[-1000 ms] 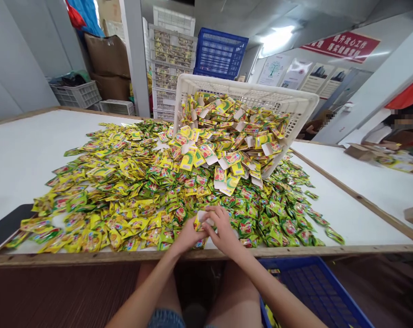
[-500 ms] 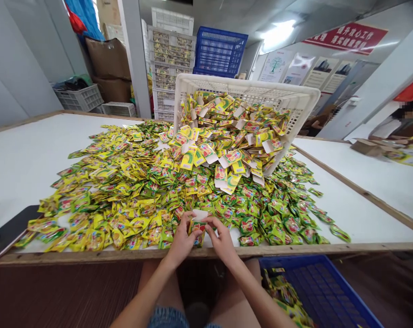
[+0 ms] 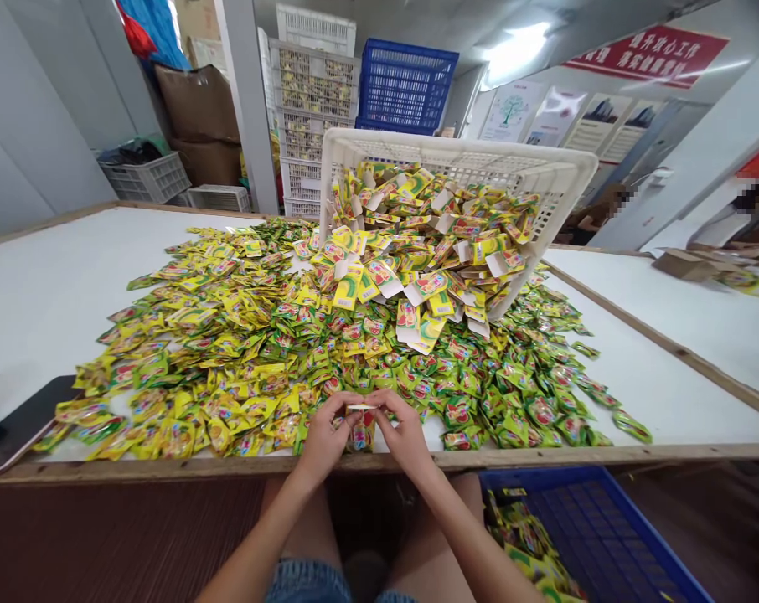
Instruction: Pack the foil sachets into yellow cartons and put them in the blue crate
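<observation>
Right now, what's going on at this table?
A person's left hand and right hand share a grip on a small card box, seen mostly as a white edge. Heaped around them lie glossy yellow and green packets. Behind, yellow-and-green card boxes lie in a tipped white plastic crate, some spilling out.

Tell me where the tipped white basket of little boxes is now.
The white basket is tipped amid the packets on the table, right of center in the head view, beyond the left hand and right hand, little boxes spilling from its mouth.
</observation>
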Tool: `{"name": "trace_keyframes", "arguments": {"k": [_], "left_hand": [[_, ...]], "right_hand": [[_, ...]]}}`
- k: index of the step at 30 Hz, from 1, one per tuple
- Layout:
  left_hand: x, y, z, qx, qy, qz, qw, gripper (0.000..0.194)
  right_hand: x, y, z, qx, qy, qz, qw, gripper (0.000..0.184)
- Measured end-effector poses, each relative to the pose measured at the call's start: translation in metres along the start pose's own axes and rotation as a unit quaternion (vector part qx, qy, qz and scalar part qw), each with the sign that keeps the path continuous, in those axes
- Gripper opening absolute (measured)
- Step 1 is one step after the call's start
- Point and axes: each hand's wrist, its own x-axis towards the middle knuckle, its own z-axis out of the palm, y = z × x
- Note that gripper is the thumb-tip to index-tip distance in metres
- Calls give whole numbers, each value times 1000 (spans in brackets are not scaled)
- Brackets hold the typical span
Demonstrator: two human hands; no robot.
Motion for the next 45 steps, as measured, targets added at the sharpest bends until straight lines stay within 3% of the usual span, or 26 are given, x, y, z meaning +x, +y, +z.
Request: {"name": "trace_keyframes", "arguments": {"k": [4,10,14,21,26,29,31,33,35,36,37,38,40,42,45], "left_hand": [[-1,7,-3,36,5,21,999,18],[1,12,3,9,27,-47,998,22],[5,10,7,16,48,-52,997,21],[-1,-5,2,-17,29,-40,999,20],[-7,-3,0,-3,20,-32,999,24],[-10,-2,-1,-12,23,-39,999,36],[-11,-3,-1,-7,33,-45,998,30],[-11,-3,-1,14,40,-55,998,22],[-10,-3,1,36,36,-57,997,21],[-10,-2,1,46,30,-54,997,20],[-9,-1,2,55,24,-50,997,20],[-9,-1,3,62,18,-45,997,19],[-9,-1,4,71,17,-38,997,19],[-9,-2,3,71,23,-39,996,20],[-10,-5,2,69,31,-45,996,21]], "right_hand": [[-1,-5,-1,-9,0,-7,1000,14],[3,-5,1,-42,4,30,999,18],[9,-4,-1,-57,0,51,997,19],[-8,4,5,-6,3,50,999,18],[-15,-1,16,4,32,57,998,18],[-22,-14,-14,-71,104,47,991,20],[-35,-19,-58,-149,154,71,974,22],[-53,-16,-113,-263,146,110,947,25],[-74,-8,-163,-402,92,172,895,29],[-83,-5,-182,-475,85,210,850,32],[-89,-2,-195,-511,74,231,824,35],[-91,0,-201,-519,74,234,819,37],[-83,2,-195,-476,69,197,854,38],[-59,3,-173,-406,58,138,901,36],[-6,10,-132,-352,65,98,929,33]]}}
